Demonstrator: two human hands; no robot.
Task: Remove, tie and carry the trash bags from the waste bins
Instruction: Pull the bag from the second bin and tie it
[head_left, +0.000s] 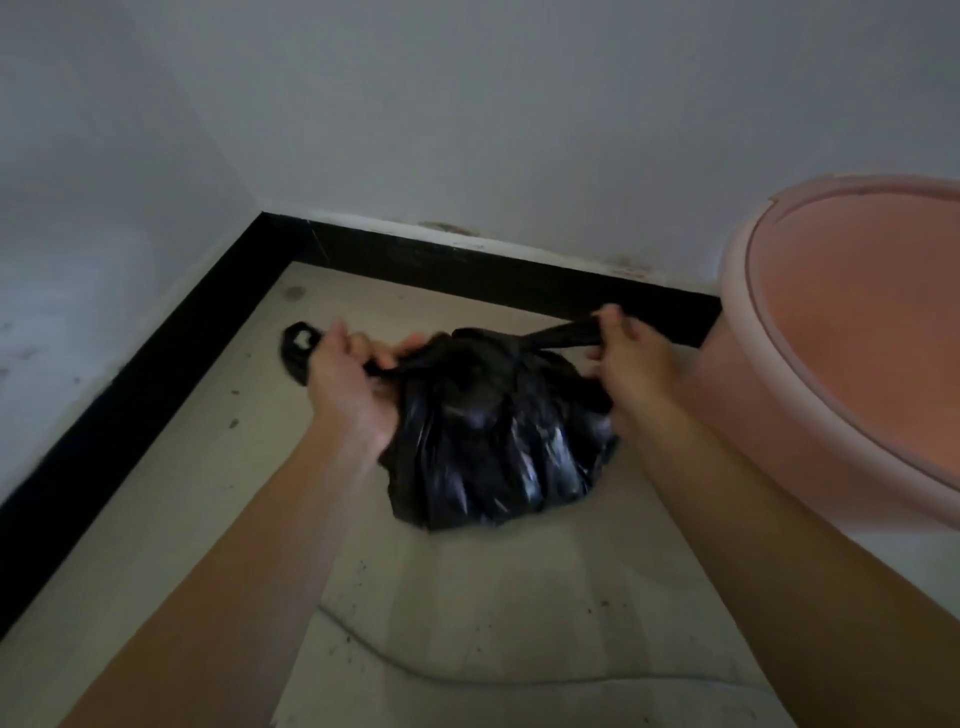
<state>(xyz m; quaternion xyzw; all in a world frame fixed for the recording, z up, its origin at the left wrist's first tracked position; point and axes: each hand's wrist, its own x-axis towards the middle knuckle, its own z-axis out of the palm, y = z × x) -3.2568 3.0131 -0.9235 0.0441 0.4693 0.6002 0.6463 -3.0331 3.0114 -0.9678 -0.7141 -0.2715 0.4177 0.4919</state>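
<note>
A full black trash bag (493, 441) sits on the pale floor in a room corner. My left hand (348, 384) is closed on the bag's left handle, whose loop sticks out to the left of my fist. My right hand (623, 353) pinches the right handle and draws it up and to the right. The two handles are pulled apart over the bag's mouth. A pink waste bin (737, 312) stands just right of the bag, with its open rim toward me and no bag seen inside.
White walls with a black skirting board (156, 353) close the corner on the left and behind. The floor (467, 597) in front of the bag shows dirt specks and a thin curved line.
</note>
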